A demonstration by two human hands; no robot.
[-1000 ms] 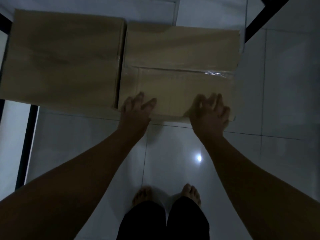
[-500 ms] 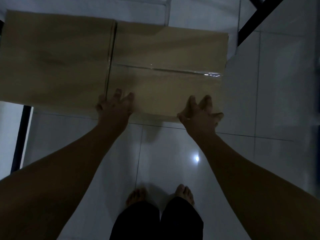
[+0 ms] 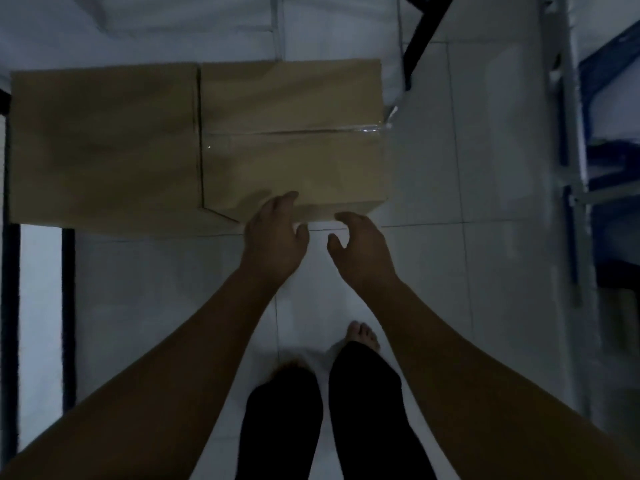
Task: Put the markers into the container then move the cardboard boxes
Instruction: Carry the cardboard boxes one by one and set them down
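Observation:
Two brown cardboard boxes stand side by side on the white tiled floor. The left box (image 3: 100,143) is plain on top. The right box (image 3: 294,140) has clear tape along its top seam. My left hand (image 3: 275,237) hovers at the right box's near edge, its fingertips over the top, fingers loosely apart. My right hand (image 3: 360,244) is just off the same edge, curled and apart from the cardboard, holding nothing. No markers or container are in view.
A black frame leg (image 3: 420,36) slants at the back right, and black bars (image 3: 67,306) run down the left. A blue and grey metal rack (image 3: 588,168) stands at the right. My bare feet and dark trousers (image 3: 363,393) are below.
Both hands have come off the right box's near edge and drawn closer together toward its middle. The boxes now appear farther away and the view has shifted right.

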